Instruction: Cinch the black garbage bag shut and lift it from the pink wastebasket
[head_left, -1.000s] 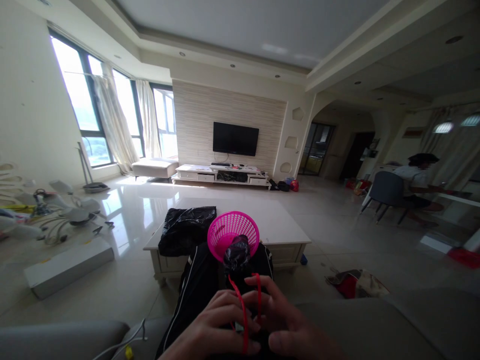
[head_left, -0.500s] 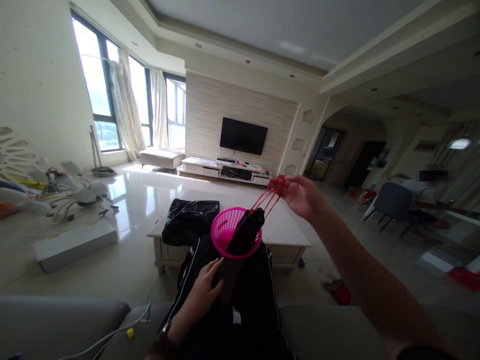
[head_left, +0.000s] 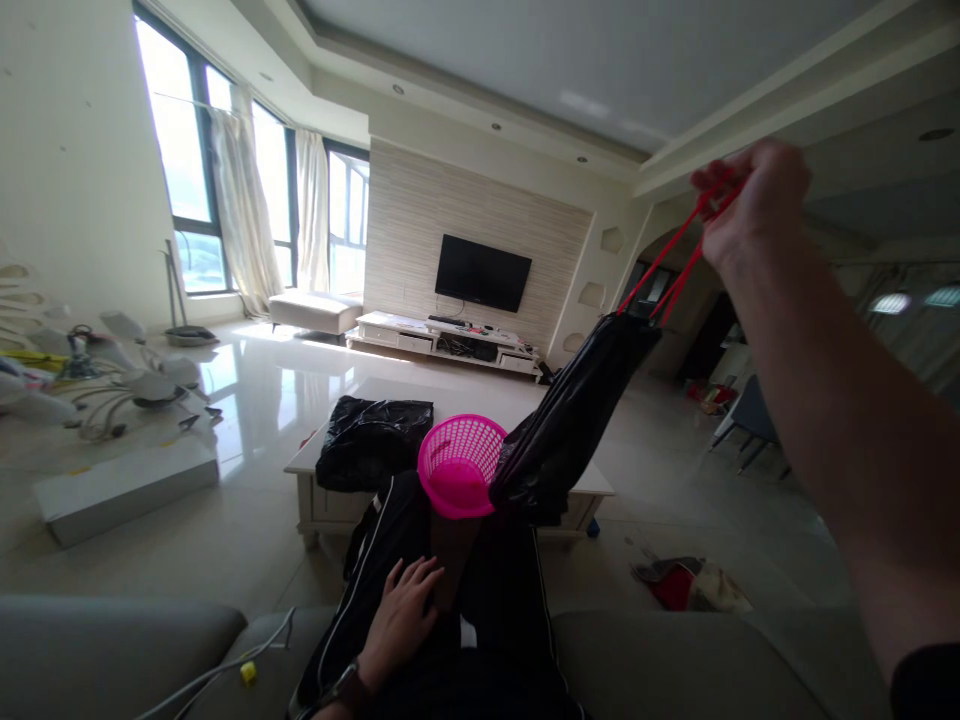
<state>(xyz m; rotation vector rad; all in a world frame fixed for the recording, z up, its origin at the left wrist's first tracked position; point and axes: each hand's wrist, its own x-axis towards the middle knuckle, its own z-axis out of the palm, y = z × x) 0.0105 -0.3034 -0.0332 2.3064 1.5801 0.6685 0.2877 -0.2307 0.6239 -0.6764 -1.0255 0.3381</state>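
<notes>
**Bin liner coming out of the basket**

Right hand (head_left: 754, 200) is up high, fingers pinched on the red drawstrings (head_left: 667, 265), so the black trash bag (head_left: 570, 420) hangs stretched, its bottom just at the pink wastebasket (head_left: 459, 478) rim. Left hand (head_left: 401, 615) rests flat, fingers loosely spread, at the basket's base. Looks like the bag-pulling step; clearing the rim probably needs a bit more lift.

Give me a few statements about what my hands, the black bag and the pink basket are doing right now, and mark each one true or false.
1. The right hand grips the red drawstrings of the black bag. True.
2. The bag sits fully inside the pink basket. False: it hangs lifted out, beside the rim.
3. The left hand rests below the basket. True.
4. The basket stands on the white coffee table. False: it sits at the person's knees.
</notes>
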